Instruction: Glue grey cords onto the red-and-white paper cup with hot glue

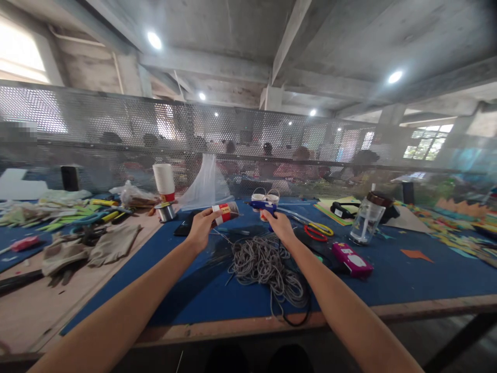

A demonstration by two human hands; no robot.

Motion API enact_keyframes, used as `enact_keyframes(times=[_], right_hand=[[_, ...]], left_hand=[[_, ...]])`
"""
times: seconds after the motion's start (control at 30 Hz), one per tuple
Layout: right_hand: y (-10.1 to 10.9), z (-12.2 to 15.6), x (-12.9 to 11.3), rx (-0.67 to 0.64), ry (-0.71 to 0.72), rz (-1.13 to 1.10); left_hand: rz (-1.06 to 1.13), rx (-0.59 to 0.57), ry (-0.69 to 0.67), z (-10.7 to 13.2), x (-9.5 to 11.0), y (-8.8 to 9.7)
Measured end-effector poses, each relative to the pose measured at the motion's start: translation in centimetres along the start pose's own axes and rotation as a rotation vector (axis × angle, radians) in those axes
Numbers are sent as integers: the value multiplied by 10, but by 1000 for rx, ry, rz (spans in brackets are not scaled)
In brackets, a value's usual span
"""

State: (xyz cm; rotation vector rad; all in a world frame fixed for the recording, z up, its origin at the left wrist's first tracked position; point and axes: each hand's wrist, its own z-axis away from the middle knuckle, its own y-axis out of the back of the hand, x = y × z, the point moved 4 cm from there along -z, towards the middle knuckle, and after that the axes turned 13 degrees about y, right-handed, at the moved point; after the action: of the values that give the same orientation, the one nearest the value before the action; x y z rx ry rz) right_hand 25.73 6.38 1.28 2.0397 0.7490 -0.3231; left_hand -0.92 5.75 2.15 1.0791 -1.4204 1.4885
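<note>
My left hand (201, 229) is closed round a red and white paper cup (225, 213), tipped on its side, with grey cord round its far end. In my right hand (278, 227) is a blue glue gun (262, 205), its nozzle pointing left toward the cup. A strand of cord hangs from the cup near a loose heap of grey cord (264, 264) on the blue mat (186, 290). Just behind the glue gun stand two small white cups (273, 197) with thin loop handles. My fingers partly hide the cup and the gun's grip.
Scissors with red and yellow handles (319, 232), a purple case (352, 260) and a clear jug (367, 220) lie to the right. At left are stacked paper cups (163, 178), a wire spool (165, 212) and work gloves (114, 244). A perforated metal screen (240, 124) runs behind the table.
</note>
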Motion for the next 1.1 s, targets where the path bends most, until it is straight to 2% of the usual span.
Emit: enact_keyframes(times=[0.1, 0.27, 0.53, 0.67, 0.77, 0.9, 1.1], right_hand=[[-1, 3, 3, -73, -88, 95], [-10, 10, 5, -169, -108, 166], [-18, 14, 10, -187, -135, 239], [-8, 11, -7, -37, 48, 203], [-1, 11, -31, 81, 264, -36], [1, 17, -60, 53, 477, -233], [-1, 24, -69, 55, 530, -105]], left_hand=[[9, -32, -14, 0, -1, -2], [-10, -64, -35, 3, -2, -6], [-46, -81, -21, 11, -2, -13], [-46, -106, -2, 12, -4, -15], [-42, -126, 5, 13, -5, -17], [-58, -151, 0, 15, -5, -19], [-99, -180, -4, 15, -7, -20]])
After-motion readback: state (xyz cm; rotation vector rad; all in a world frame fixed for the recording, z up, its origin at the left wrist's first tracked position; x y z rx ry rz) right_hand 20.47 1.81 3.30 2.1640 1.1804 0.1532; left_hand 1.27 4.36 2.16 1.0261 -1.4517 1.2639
